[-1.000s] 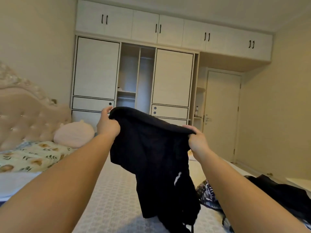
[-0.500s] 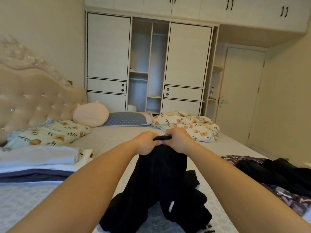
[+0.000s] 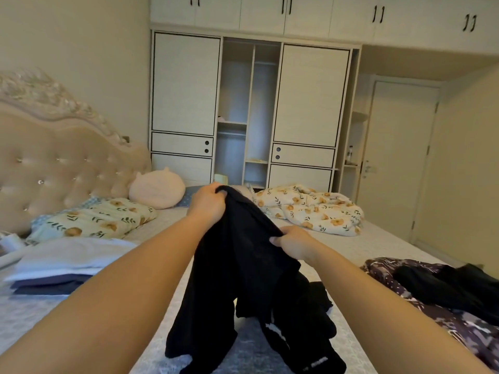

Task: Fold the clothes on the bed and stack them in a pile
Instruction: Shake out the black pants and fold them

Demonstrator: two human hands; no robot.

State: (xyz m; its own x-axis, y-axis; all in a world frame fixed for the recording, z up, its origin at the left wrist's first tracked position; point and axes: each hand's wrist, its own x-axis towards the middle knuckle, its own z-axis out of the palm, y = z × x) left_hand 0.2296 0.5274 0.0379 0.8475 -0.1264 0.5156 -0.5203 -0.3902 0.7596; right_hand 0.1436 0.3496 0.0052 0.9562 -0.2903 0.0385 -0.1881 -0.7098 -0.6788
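We are seeing a matt black knit garment (image 3: pixel 243 255), soft cloth. The bed (image 3: pixel 378 247) is showing a textured woven cover. The headboard (image 3: pixel 67 168) is looking like tufted, slightly glossy upholstery. The wardrobe (image 3: pixel 186 85) is presenting smooth matt panels.

A tufted beige headboard (image 3: pixel 54 168) is rising at the far left; a floral pillow (image 3: pixel 94 220) is lying just below it, with a round pink cushion (image 3: pixel 158 188) resting to its right; a crumpled floral quilt (image 3: pixel 310 209) is sitting at the far side, right of centre; behind, a white wardrobe (image 3: pixel 186 85) is standing with its middle bay open, overhead cabinets (image 3: pixel 307 14) running above; a closed door (image 3: pixel 399 157) is showing at far right.
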